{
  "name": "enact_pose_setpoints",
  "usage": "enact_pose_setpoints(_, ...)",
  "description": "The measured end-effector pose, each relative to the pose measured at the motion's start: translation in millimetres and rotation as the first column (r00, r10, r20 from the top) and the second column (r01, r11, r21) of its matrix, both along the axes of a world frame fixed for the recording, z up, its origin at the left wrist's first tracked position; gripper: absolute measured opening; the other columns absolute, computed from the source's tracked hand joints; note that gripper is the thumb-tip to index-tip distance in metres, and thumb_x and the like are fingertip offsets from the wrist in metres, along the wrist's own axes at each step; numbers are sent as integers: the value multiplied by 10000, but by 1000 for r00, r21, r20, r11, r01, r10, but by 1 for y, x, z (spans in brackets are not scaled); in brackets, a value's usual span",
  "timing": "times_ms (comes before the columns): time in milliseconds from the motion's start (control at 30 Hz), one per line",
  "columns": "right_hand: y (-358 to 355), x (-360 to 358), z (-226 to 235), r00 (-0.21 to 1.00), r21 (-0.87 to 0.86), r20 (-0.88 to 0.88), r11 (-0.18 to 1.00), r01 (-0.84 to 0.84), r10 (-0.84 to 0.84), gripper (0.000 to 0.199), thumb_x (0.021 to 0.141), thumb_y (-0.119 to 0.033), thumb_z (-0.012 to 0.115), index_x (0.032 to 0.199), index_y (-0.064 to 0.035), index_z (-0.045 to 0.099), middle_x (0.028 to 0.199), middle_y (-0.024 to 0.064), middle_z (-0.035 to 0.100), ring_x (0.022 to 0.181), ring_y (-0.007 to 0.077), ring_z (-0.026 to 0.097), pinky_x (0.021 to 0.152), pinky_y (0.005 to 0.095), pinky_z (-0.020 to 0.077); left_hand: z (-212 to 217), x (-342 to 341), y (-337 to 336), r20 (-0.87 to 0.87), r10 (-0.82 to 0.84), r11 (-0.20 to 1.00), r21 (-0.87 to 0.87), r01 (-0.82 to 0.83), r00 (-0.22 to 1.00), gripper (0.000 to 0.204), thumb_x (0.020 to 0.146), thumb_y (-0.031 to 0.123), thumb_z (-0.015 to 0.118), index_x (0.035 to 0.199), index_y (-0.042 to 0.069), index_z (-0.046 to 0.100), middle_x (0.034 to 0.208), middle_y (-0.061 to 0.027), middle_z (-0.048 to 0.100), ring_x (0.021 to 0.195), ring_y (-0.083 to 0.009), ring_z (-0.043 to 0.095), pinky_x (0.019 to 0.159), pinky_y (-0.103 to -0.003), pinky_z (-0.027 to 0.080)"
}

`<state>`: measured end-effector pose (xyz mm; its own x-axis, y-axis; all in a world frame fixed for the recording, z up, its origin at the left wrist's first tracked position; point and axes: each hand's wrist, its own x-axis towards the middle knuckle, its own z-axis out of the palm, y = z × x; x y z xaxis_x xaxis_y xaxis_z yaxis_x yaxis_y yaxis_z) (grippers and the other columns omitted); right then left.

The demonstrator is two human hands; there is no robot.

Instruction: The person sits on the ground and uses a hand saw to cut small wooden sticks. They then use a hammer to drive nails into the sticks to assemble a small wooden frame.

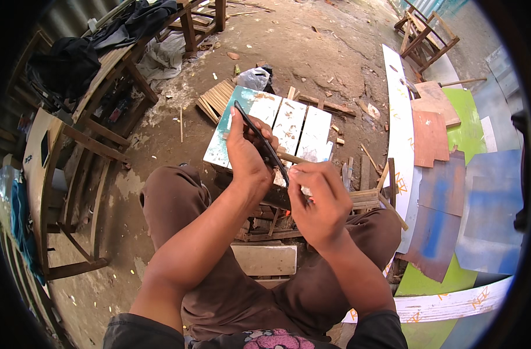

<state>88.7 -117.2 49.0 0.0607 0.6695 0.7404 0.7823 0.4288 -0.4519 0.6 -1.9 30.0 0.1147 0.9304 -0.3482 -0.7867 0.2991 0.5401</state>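
My left hand point(248, 145) is raised in front of my knees, its fingers curled round a long, thin black strip point(266, 144). The strip slants from beside the thumb down toward my right hand; its exact kind is unclear. A pale wooden stick point(290, 157) pokes out from behind the left fingers. At the strip's lower end, my right hand point(320, 200) has its thumb and fingertips pinched together, partly hiding what is between them. Beneath both hands stands a low worktable point(265, 107) with white boards and a teal edge, strewn with shavings.
On the left are wooden benches point(111, 64) bearing dark cloth and a black bag point(64, 67). Slatted wood point(217, 99) and a plastic bag point(254, 79) lie beyond the worktable. Painted panels point(437, 215) and a long white board point(398, 110) cover the ground at right. Offcuts lie near my knees.
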Motion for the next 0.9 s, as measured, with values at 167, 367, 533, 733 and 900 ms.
enact_pose_setpoints(167, 4, 10, -5, 979, 16, -202, 999, 43, -39, 229, 812, 153, 762, 967, 7, 675, 932, 141, 729, 809, 258, 729, 716, 326, 580, -2, -3, 8, 41, 12, 997, -79, -9, 999, 499, 1135, 490, 430, 793, 134, 502, 670, 0, 471, 596, -138, 409, 534, -308, 309)
enact_pose_setpoints(367, 4, 8, -11, 976, 13, -215, 1000, 25, -22, 236, 808, 158, 765, 969, 10, 674, 933, 146, 736, 813, 258, 733, 722, 325, 585, -11, -6, 9, 81, -44, 999, 14, 43, 996, 538, 1117, 550, 472, 766, 144, 507, 632, -3, 500, 569, -137, 458, 550, -316, 355)
enact_pose_setpoints(533, 4, 7, -13, 971, 8, -240, 1000, 2, 0, 234, 806, 157, 771, 963, 15, 672, 932, 148, 737, 814, 260, 734, 727, 328, 586, -14, -6, 10, 84, -55, 998, 34, 52, 995, 542, 1121, 551, 461, 767, 143, 510, 629, -5, 504, 568, -140, 453, 551, -318, 357)
enact_pose_setpoints(733, 3, 5, -14, 966, -14, -260, 1000, 10, -13, 211, 824, 154, 772, 956, 20, 676, 937, 154, 745, 833, 245, 741, 747, 320, 587, -13, -6, 10, 82, -64, 997, 50, 60, 995, 545, 1121, 557, 452, 773, 143, 513, 633, -5, 512, 567, -140, 454, 553, -314, 361)
enact_pose_setpoints(900, 2, 5, -19, 956, -44, -293, 999, -18, 4, 169, 872, 143, 767, 957, 26, 681, 974, 157, 753, 878, 198, 746, 792, 299, 596, -12, -6, 8, 75, -77, 995, 76, 71, 994, 543, 1123, 557, 446, 779, 143, 518, 634, -7, 514, 569, -136, 456, 551, -309, 361)
